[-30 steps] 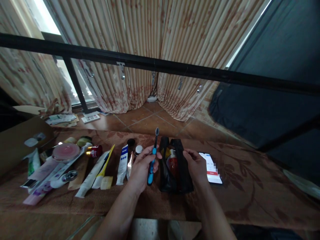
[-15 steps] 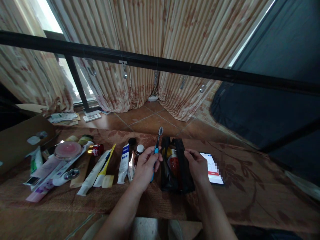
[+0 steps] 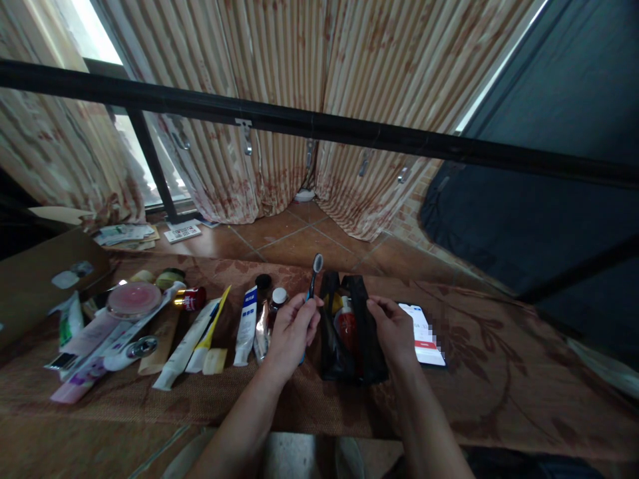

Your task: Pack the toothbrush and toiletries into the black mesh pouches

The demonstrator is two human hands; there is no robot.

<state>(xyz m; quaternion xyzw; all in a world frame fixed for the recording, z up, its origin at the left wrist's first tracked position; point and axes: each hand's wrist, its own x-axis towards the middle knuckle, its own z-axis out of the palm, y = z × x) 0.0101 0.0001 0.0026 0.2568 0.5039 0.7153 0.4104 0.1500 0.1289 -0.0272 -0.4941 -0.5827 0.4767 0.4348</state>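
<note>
Two forearms [image 3: 249, 406]: yours rise from the bottom edge of the frame, slanting inward from the left and the right toward lower centre.
Left hand [image 3: 293, 329]: you hold it at lower centre, wrist low, knuckles pointing up the frame and to the right.
Left fingers: curled, with the thumb pressed in, pinching the toothbrush; whether they also touch the pouch, you cannot tell.
Toothbrush [image 3: 318, 264]: at the centre of the frame, slightly below the middle, head up and leaning a little right; your grip hides most of its handle.
Right hand [image 3: 394, 332]: right of lower centre, reaching up and leftward to the pouch's right side.
Right fingers: thumb and forefinger pinch the rim; the others fold beneath, partly hidden.
Black pouch [image 3: 373, 362]: between your hands, open at the top, a red bottle [image 3: 344, 326] inside.
Phone [image 3: 423, 332]: just right of your right hand, screen lit.
</note>
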